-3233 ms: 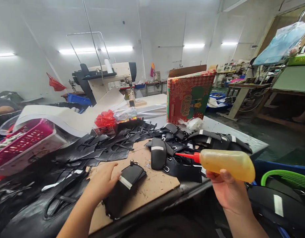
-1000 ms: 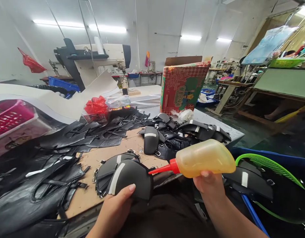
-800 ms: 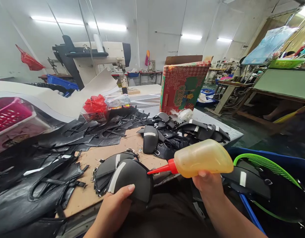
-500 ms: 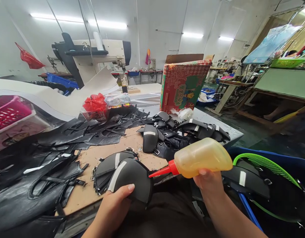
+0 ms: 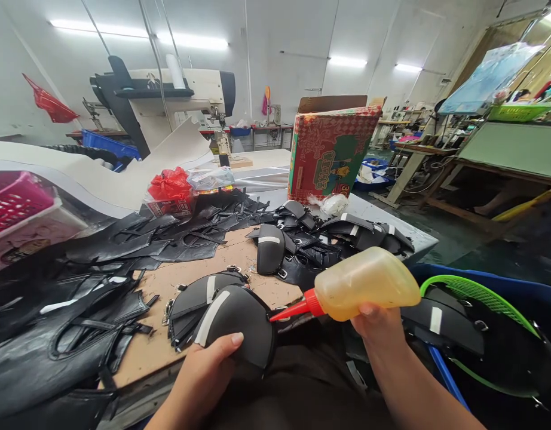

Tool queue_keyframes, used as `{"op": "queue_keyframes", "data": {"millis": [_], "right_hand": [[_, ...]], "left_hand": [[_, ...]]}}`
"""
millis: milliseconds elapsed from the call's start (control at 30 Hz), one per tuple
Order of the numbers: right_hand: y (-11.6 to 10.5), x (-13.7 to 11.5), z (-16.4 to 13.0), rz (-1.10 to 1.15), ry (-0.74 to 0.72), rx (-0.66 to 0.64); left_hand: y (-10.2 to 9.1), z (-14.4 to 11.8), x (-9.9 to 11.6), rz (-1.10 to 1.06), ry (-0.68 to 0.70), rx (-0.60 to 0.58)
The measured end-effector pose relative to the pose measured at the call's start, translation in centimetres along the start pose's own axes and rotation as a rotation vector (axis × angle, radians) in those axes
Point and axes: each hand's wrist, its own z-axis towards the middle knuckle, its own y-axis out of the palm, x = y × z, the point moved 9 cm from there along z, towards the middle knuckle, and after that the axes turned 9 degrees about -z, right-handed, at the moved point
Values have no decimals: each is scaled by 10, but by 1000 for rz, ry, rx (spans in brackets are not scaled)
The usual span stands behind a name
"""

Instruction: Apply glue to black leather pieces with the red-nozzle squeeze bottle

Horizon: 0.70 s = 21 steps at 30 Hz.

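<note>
My left hand (image 5: pixel 213 364) grips a black curved flap piece (image 5: pixel 242 325) with a pale strip, thumb on its face and the other fingers hidden beneath. My right hand (image 5: pixel 377 325) is closed round the lower side of a squeeze bottle (image 5: pixel 367 283) of yellowish liquid, tilted so its red nozzle (image 5: pixel 296 310) points left. The nozzle tip is at the right edge of the black piece; whether it touches, I cannot tell. Just behind lies a stack of similar black pieces (image 5: pixel 192 304) with metal buckles, on brown cardboard (image 5: pixel 154 322).
Black straps and cut panels (image 5: pixel 78 322) cover the left side. More buckled black pieces (image 5: pixel 271 251) lie ahead, before a red and green carton (image 5: pixel 331 155). To the right, a green-rimmed basket (image 5: pixel 486 292) holds black pieces. A sewing machine (image 5: pixel 181 95) stands at the back left.
Almost nothing differs. The camera view has shifted very slightly; both hands keep their grips, and the nozzle tip stays at the black piece's right edge.
</note>
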Motion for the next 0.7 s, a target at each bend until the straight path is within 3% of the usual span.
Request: {"op": "queue_keyframes", "data": {"millis": [267, 467, 700], "right_hand": [[4, 4, 2, 22, 31, -26], [2, 0, 4, -1, 20, -6], [6, 9, 11, 2, -4, -147]], "left_hand": [[0, -5, 3, 38, 47, 23], [-8, 3, 0, 40, 0, 23], [-12, 3, -3, 0, -20, 37]]}}
